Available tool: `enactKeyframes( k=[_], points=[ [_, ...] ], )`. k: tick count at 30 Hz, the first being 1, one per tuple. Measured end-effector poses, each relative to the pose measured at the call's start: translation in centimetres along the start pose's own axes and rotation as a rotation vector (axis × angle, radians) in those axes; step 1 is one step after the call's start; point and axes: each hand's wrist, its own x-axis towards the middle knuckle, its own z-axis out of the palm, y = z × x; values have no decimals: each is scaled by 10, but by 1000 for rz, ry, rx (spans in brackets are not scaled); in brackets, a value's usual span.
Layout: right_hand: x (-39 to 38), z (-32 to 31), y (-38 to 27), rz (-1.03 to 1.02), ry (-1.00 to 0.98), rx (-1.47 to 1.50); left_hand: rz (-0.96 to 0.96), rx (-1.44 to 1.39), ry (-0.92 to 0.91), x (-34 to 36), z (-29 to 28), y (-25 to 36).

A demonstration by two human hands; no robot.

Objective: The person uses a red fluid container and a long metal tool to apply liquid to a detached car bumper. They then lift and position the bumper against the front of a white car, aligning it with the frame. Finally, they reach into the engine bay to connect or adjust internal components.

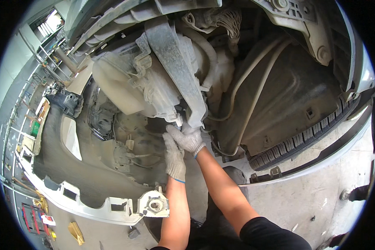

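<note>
My hands wear off-white knit gloves and meet in the middle, below the opened front corner of a car. My right hand [186, 138] is closed at the lower end of a grey metal bracket [173, 58], close to the bottom of a dusty headlight housing [154, 93]. Against it, slightly lower and to the left, my left hand [174, 158] has its fingers drawn together. Whatever either hand grips is hidden by the gloves. The removed bumper cover [104, 208] hangs to the left, with a round sensor mount [155, 204] at its near end.
A black wheel-arch liner [287, 96] and a tyre [296, 143] are on the right, with two thin hoses [258, 87] in front. Wiring [229, 21] hangs at the top. Another person's shoe [346, 194] shows at far right. A yellow object [76, 233] lies on the floor.
</note>
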Motion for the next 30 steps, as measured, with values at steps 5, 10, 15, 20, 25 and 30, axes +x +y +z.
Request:
enactKeyframes(
  k=[5,10,15,20,25,30],
  points=[
    [-4,13,11,-59,240,92,250,-22,189,-13,22,9],
    [6,13,27,-202,176,-181,734,712,32,3,20,18],
    [3,22,44,-82,-22,-166,627,343,-147,8,41,18],
    [4,15,41,-205,64,-344,736,780,-140,20,29,26],
    [10,22,54,-301,182,-276,481,421,-306,24,34,23],
    [16,31,40,-215,213,-68,526,454,-322,39,20,20]
  ],
)
